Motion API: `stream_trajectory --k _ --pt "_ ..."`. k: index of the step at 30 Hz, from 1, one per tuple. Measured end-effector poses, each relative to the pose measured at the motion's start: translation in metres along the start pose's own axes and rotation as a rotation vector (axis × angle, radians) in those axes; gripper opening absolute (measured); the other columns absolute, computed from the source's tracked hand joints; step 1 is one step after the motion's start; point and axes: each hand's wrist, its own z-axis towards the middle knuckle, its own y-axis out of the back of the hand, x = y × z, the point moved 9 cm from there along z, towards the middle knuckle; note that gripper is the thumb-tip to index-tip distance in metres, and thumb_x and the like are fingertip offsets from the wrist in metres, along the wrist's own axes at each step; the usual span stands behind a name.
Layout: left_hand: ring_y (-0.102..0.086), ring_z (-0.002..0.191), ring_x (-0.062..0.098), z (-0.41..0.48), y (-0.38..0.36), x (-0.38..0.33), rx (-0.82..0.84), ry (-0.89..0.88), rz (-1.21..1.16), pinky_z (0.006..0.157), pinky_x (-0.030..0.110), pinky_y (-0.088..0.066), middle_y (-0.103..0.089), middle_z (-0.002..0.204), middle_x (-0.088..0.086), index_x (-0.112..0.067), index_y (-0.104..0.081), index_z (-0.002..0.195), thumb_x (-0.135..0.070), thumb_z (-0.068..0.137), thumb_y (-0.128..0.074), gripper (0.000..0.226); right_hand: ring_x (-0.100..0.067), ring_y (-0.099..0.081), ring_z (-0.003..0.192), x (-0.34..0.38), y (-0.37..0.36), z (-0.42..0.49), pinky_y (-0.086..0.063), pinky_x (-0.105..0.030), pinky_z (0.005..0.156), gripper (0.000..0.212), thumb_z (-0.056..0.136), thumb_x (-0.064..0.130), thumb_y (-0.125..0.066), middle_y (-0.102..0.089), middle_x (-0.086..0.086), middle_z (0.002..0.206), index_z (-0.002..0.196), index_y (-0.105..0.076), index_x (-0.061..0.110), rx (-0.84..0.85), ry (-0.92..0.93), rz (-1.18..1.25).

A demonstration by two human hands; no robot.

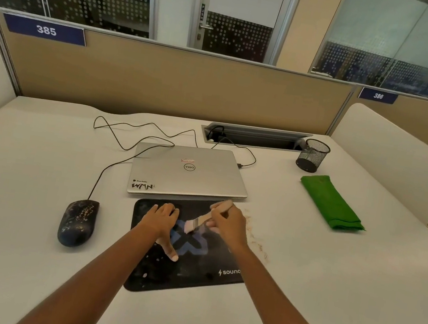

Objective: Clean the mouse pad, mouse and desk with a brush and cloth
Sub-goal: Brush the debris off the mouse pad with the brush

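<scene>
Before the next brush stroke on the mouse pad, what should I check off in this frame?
1. Brush gripped by right hand: ok.
2. Left hand pressing the mouse pad down: ok.
3. Bristles touching the pad: cannot tell.
4. Pad free of specks: not ok; white specks remain near its front edge.
5. Mouse out of the stroke path: ok; it lies left of the pad.
6. Cloth available: ok; it lies folded on the desk, to the right.

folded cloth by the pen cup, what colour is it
Green, plain; the cloth shows clearly in the head view.
</scene>
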Motion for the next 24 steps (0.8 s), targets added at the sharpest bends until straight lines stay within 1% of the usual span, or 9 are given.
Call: stream_trajectory --k 3,6,7,10,13,16,19,21,24 --pt "0.004 0.147 0.03 0.0 -0.001 0.001 -0.001 0.007 -0.002 0.119 0.043 0.003 0.002 0.159 0.01 -0.01 0.003 0.151 -0.055 0.071 -0.072 0.118 -0.019 -0.064 0.068 -0.001 0.033 0.007 -0.053 -0.015 0.058 0.013 0.09 0.008 -0.055 -0.068 -0.022 0.096 0.099 -0.063 0.002 -0.083 0.029 -0.102" --pt "0.005 0.147 0.029 0.0 -0.001 0.001 0.003 0.008 -0.001 0.119 0.043 0.003 0.003 0.159 0.011 -0.009 0.003 0.151 -0.055 0.071 -0.071 0.119 -0.035 -0.066 0.082 0.006 0.079 0.012 -0.053 -0.04 0.073 0.014 0.087 0.002 -0.051 -0.068 -0.023 0.091 0.094 -0.063 0.0 -0.224 0.096 -0.267" --pt "0.005 0.147 0.029 0.0 -0.001 0.001 0.003 0.008 0.001 0.119 0.043 0.003 0.003 0.159 0.011 -0.008 0.003 0.151 -0.055 0.071 -0.071 0.119 -0.036 -0.065 0.084 0.007 0.09 0.012 -0.051 -0.042 0.075 0.015 0.087 0.002 -0.05 -0.068 -0.023 0.09 0.094 -0.063 0.0 -0.256 0.111 -0.327" --pt "0.004 0.147 0.029 0.0 0.0 0.0 0.0 0.01 0.005 0.119 0.042 0.002 0.002 0.159 0.012 -0.008 0.003 0.15 -0.055 0.071 -0.072 0.119 -0.034 -0.062 0.082 0.014 0.108 0.011 -0.048 -0.036 0.071 0.015 0.089 0.003 -0.048 -0.067 -0.019 0.091 0.094 -0.062 0.0 -0.328 0.135 -0.461" --pt "0.003 0.147 0.029 0.0 0.0 -0.001 -0.004 0.012 0.008 0.119 0.042 0.002 0.0 0.159 0.012 -0.007 0.002 0.15 -0.055 0.071 -0.073 0.119 -0.028 -0.062 0.077 0.026 0.095 0.007 -0.05 -0.03 0.067 0.01 0.09 0.003 -0.05 -0.065 -0.014 0.089 0.09 -0.06 0.0 -0.31 0.173 -0.282" --pt "0.002 0.147 0.029 0.0 0.0 -0.001 -0.007 0.012 0.006 0.119 0.042 0.002 -0.001 0.159 0.011 -0.008 0.001 0.15 -0.055 0.07 -0.073 0.119 -0.021 -0.064 0.073 0.029 0.049 0.004 -0.052 -0.015 0.062 0.01 0.091 0.009 -0.053 -0.064 -0.01 0.086 0.094 -0.061 0.004 -0.165 0.136 -0.121" --pt "0.0 0.147 0.029 0.0 0.0 0.0 -0.015 0.01 0.002 0.119 0.042 0.0 -0.003 0.159 0.01 -0.009 0.0 0.15 -0.054 0.071 -0.073 0.117 -0.014 -0.064 0.07 0.022 0.0 -0.002 -0.057 -0.022 0.071 0.01 0.092 0.014 -0.053 -0.064 -0.009 0.087 0.098 -0.06 0.009 0.003 0.054 -0.086" --pt "-0.001 0.147 0.029 -0.001 0.001 0.0 -0.022 0.008 0.005 0.119 0.043 -0.001 -0.005 0.158 0.01 -0.01 -0.002 0.15 -0.054 0.071 -0.072 0.115 -0.015 -0.064 0.072 0.014 -0.01 -0.002 -0.057 -0.028 0.076 0.013 0.092 0.014 -0.053 -0.066 -0.013 0.091 0.101 -0.06 0.008 0.037 0.012 -0.108" --pt "0.001 0.147 0.028 -0.002 0.0 0.001 -0.019 0.007 0.003 0.119 0.043 0.001 -0.002 0.159 0.009 -0.009 0.0 0.15 -0.055 0.071 -0.072 0.117 -0.009 -0.06 0.061 0.009 0.011 0.003 -0.052 -0.013 0.058 0.014 0.091 0.011 -0.054 -0.066 -0.016 0.092 0.101 -0.06 0.003 0.002 0.012 -0.133"
